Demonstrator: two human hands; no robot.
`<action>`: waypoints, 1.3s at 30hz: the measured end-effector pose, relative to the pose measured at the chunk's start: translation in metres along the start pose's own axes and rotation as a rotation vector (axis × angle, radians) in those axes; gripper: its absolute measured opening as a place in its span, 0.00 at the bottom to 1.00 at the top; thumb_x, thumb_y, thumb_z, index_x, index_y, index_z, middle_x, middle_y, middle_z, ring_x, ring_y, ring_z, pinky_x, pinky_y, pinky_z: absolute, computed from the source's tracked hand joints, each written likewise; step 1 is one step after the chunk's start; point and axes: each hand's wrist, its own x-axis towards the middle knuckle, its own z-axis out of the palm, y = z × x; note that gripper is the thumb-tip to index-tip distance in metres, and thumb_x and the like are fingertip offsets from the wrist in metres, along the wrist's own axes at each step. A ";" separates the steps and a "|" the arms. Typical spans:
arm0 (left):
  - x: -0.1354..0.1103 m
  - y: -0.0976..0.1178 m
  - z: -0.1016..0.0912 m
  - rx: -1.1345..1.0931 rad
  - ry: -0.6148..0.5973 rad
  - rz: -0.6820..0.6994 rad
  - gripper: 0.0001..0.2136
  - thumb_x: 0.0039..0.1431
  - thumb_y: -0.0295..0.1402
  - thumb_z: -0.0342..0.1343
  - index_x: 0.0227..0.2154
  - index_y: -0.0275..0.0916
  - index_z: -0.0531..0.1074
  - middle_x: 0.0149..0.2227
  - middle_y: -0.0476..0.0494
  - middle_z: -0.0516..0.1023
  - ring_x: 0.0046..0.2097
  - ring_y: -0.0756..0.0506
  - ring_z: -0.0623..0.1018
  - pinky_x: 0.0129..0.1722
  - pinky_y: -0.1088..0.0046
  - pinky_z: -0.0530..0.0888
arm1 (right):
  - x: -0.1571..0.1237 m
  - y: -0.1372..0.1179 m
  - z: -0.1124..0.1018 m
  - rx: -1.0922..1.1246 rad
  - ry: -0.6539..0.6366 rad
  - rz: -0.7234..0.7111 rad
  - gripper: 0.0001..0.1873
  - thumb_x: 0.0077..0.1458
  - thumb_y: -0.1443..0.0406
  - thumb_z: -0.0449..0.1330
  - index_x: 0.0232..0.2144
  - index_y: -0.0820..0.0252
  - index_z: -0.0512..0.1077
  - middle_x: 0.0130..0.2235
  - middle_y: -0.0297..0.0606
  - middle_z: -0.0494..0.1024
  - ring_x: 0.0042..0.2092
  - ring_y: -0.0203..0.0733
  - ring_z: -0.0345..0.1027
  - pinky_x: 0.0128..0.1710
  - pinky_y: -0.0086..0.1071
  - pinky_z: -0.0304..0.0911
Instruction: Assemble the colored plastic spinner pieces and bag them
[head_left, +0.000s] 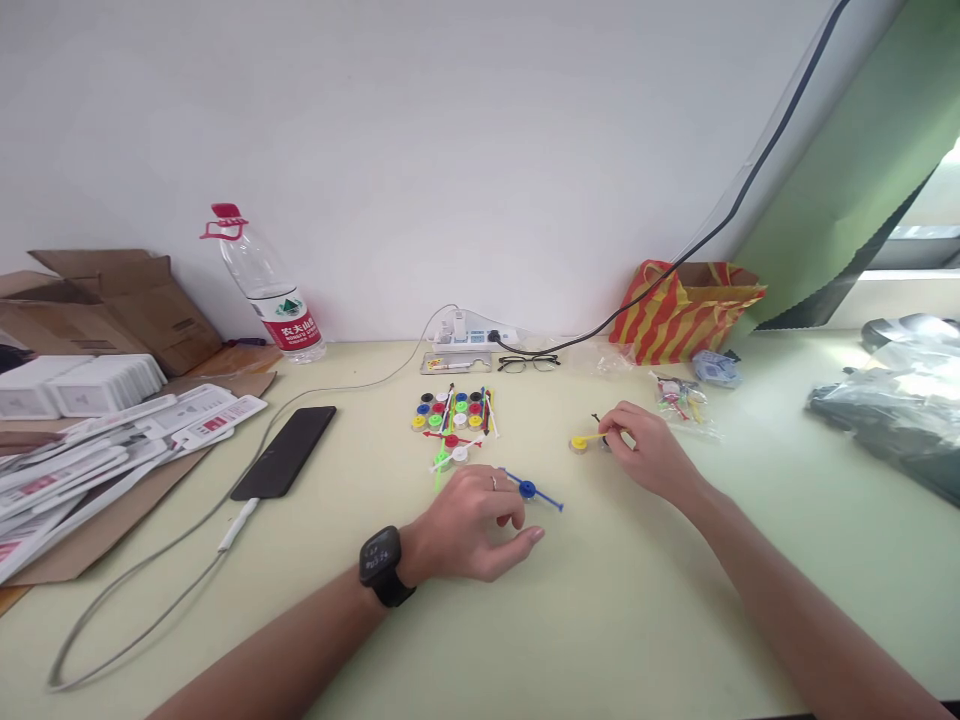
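Note:
My left hand [476, 525] rests on the pale green table [600, 620], fingers curled, pinching one end of a blue stick threaded through a small blue wheel [528, 489]. A black watch sits on that wrist. My right hand [649, 450] lies farther right with fingers closed on a yellow stick that carries a yellow wheel [578, 442]; a small black piece pokes out beside the fingers. Behind my left hand lies a cluster of coloured wheels and sticks [454, 412], with a red, a green and a white assembled piece at its near edge.
A black phone [285, 450] with a white cable lies left of centre. A water bottle [270, 290], cardboard boxes and white packets [112, 420] fill the left. A power strip [469, 338], glasses [529, 362], a striped bag [686, 305] and a parts bag [682, 400] line the back. Dark plastic-wrapped items [892, 400] sit right.

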 end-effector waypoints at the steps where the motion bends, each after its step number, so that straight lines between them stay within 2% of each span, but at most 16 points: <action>1: 0.000 0.000 0.000 0.000 -0.006 0.007 0.11 0.64 0.36 0.57 0.24 0.43 0.71 0.20 0.49 0.71 0.24 0.47 0.71 0.26 0.67 0.66 | 0.000 -0.002 0.000 0.006 -0.010 -0.001 0.08 0.57 0.69 0.54 0.30 0.55 0.72 0.33 0.37 0.75 0.29 0.42 0.66 0.28 0.36 0.59; 7: -0.001 -0.001 0.002 0.049 -0.027 0.015 0.07 0.64 0.37 0.57 0.30 0.44 0.75 0.21 0.49 0.73 0.24 0.47 0.74 0.25 0.68 0.66 | -0.001 -0.009 -0.001 0.052 -0.077 -0.030 0.09 0.56 0.70 0.53 0.29 0.55 0.72 0.32 0.37 0.75 0.31 0.43 0.68 0.30 0.36 0.61; 14: -0.001 -0.008 0.007 0.195 -0.065 -0.044 0.05 0.65 0.33 0.56 0.36 0.43 0.78 0.29 0.45 0.79 0.32 0.44 0.79 0.29 0.67 0.69 | -0.002 -0.014 -0.002 0.064 -0.131 -0.044 0.09 0.55 0.71 0.53 0.29 0.55 0.72 0.32 0.37 0.76 0.31 0.42 0.68 0.30 0.35 0.61; 18: -0.002 -0.014 0.009 0.240 -0.101 -0.131 0.08 0.65 0.33 0.58 0.45 0.43 0.78 0.41 0.41 0.81 0.41 0.40 0.79 0.39 0.62 0.75 | -0.002 -0.017 -0.002 0.084 -0.164 -0.054 0.09 0.55 0.71 0.53 0.29 0.55 0.72 0.32 0.36 0.76 0.31 0.41 0.68 0.30 0.35 0.61; 23: -0.004 -0.018 0.009 0.237 -0.100 -0.197 0.21 0.67 0.38 0.58 0.61 0.45 0.69 0.58 0.38 0.75 0.55 0.34 0.74 0.54 0.50 0.73 | -0.004 -0.024 0.000 0.119 -0.187 -0.066 0.10 0.55 0.71 0.53 0.30 0.55 0.72 0.32 0.37 0.76 0.32 0.42 0.68 0.29 0.34 0.61; 28: -0.005 -0.019 0.010 0.221 -0.061 -0.197 0.25 0.66 0.38 0.60 0.65 0.47 0.65 0.66 0.37 0.68 0.63 0.32 0.68 0.60 0.46 0.70 | -0.008 -0.039 0.006 0.172 -0.245 -0.071 0.11 0.57 0.72 0.52 0.31 0.55 0.72 0.34 0.37 0.77 0.33 0.42 0.68 0.30 0.34 0.62; 31: -0.004 -0.016 0.009 0.177 -0.016 -0.163 0.26 0.64 0.37 0.61 0.64 0.45 0.65 0.63 0.37 0.71 0.61 0.33 0.70 0.60 0.48 0.70 | -0.014 -0.051 0.013 0.203 -0.288 -0.064 0.11 0.58 0.72 0.52 0.33 0.55 0.73 0.35 0.37 0.77 0.33 0.41 0.69 0.30 0.34 0.62; 34: -0.001 -0.012 0.008 0.134 0.004 -0.138 0.21 0.65 0.37 0.60 0.59 0.44 0.69 0.54 0.39 0.78 0.55 0.35 0.74 0.55 0.53 0.73 | -0.019 -0.062 0.022 0.282 -0.334 -0.069 0.11 0.60 0.72 0.52 0.36 0.55 0.73 0.38 0.39 0.78 0.36 0.42 0.70 0.31 0.33 0.63; 39: -0.001 -0.010 0.009 0.077 -0.080 -0.178 0.16 0.66 0.31 0.57 0.56 0.46 0.71 0.44 0.44 0.81 0.46 0.40 0.77 0.46 0.60 0.75 | -0.022 -0.071 0.026 0.396 -0.380 -0.036 0.12 0.62 0.72 0.52 0.39 0.56 0.74 0.39 0.38 0.78 0.36 0.41 0.69 0.31 0.33 0.62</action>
